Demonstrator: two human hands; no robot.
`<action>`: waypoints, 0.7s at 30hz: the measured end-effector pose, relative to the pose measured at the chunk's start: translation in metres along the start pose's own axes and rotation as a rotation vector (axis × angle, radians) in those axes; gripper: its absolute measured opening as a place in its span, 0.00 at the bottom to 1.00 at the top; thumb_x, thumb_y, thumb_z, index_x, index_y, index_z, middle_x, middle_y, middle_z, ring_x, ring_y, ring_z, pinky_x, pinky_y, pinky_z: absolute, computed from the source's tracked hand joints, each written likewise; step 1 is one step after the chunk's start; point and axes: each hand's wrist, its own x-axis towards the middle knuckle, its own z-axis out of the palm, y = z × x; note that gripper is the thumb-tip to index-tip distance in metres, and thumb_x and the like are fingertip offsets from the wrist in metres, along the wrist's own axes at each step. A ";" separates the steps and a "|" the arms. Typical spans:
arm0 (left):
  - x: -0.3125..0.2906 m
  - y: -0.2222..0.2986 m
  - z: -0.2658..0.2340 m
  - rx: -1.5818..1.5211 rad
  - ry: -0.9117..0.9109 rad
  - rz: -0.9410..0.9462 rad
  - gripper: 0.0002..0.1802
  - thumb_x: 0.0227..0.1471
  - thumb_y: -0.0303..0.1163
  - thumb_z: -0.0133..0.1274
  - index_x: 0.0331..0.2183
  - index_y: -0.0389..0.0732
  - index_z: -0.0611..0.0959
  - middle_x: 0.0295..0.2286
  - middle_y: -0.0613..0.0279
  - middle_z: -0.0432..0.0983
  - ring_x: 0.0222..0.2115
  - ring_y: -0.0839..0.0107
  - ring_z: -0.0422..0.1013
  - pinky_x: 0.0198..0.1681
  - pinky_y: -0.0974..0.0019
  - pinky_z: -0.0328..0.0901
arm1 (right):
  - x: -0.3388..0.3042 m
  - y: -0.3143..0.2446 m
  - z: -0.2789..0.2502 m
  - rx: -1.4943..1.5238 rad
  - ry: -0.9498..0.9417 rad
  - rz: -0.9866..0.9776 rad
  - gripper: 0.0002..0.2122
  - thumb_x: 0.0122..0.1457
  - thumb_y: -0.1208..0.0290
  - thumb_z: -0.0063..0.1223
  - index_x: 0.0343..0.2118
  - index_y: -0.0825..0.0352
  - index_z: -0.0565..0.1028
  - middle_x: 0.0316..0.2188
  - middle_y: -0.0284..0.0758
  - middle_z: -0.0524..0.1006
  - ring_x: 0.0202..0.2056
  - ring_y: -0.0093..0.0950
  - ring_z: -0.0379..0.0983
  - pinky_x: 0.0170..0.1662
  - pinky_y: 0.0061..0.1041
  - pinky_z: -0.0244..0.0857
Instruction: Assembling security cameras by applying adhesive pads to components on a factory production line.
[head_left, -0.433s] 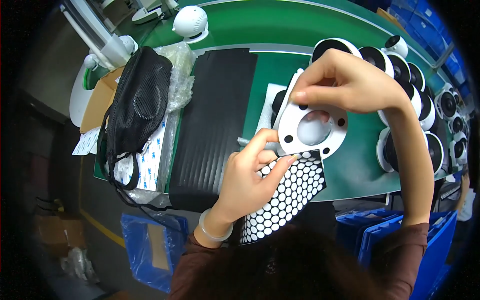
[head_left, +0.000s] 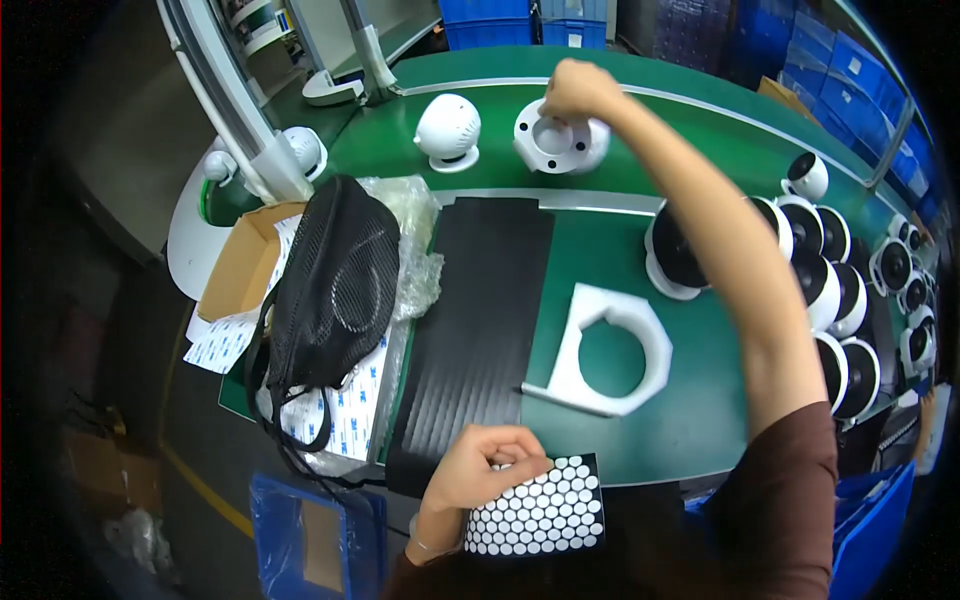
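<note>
My left hand [head_left: 483, 472] is low at the table's front edge, with thumb and fingers pinching a black sheet [head_left: 545, 510] covered in rows of white round dots. My right hand [head_left: 582, 92] reaches to the far side of the table. Its fingers grip a white round speaker [head_left: 590, 150] whose ring-shaped base faces me, with black round pads around the rim. A white foam cradle [head_left: 655, 345] with a large round hole lies on the green table between my hands. Beside the cradle is a long black ribbed mat [head_left: 475, 320].
Several white speakers with black fronts [head_left: 820, 290] crowd the right side. Another white speaker [head_left: 448, 130] stands at the far left. Left of the mat lie a black mesh bag [head_left: 335, 280], bubble wrap [head_left: 418, 280] and a cardboard box [head_left: 240, 270]. A blue bin [head_left: 370, 540] sits below.
My right hand has carried the speaker away from the foam cradle to the far side of the table. My left hand, still on the dotted sheet, has come off the speaker base. The view has shifted.
</note>
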 end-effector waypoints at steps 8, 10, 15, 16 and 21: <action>0.001 0.001 -0.005 -0.036 -0.083 -0.018 0.00 0.40 0.16 0.50 0.21 0.29 0.75 0.16 0.63 0.73 0.18 0.85 0.66 0.20 0.82 0.58 | -0.017 0.047 0.104 -0.402 0.091 -0.207 0.07 0.46 0.73 0.45 0.23 0.60 0.77 0.27 0.35 0.77 0.32 0.32 0.74 0.33 0.30 0.69; 0.003 0.001 -0.004 -0.008 -0.097 -0.027 0.00 0.40 0.16 0.50 0.21 0.29 0.75 0.16 0.63 0.72 0.17 0.85 0.66 0.20 0.82 0.57 | -0.020 0.058 0.106 -0.415 -0.028 -0.182 0.08 0.48 0.73 0.43 0.26 0.61 0.77 0.29 0.36 0.76 0.35 0.33 0.73 0.35 0.30 0.68; 0.004 0.003 -0.001 0.007 -0.091 0.001 0.01 0.39 0.17 0.51 0.20 0.31 0.76 0.14 0.65 0.71 0.16 0.86 0.64 0.18 0.82 0.55 | -0.007 0.083 0.113 -0.286 -0.306 -0.103 0.10 0.42 0.76 0.49 0.30 0.66 0.76 0.33 0.41 0.75 0.37 0.36 0.72 0.39 0.32 0.67; 0.005 0.003 -0.001 0.007 -0.095 0.000 0.01 0.39 0.17 0.51 0.20 0.31 0.76 0.14 0.65 0.71 0.16 0.86 0.64 0.18 0.82 0.55 | -0.004 0.084 0.111 -0.331 -0.393 -0.119 0.11 0.43 0.74 0.49 0.32 0.65 0.76 0.35 0.39 0.75 0.37 0.36 0.72 0.39 0.31 0.67; 0.005 -0.004 -0.009 -0.105 -0.128 0.001 0.02 0.41 0.17 0.51 0.20 0.31 0.75 0.13 0.65 0.71 0.15 0.87 0.63 0.17 0.81 0.53 | 0.001 0.043 0.064 -0.345 -0.168 -0.016 0.13 0.43 0.72 0.48 0.34 0.65 0.75 0.38 0.41 0.74 0.39 0.36 0.72 0.38 0.33 0.67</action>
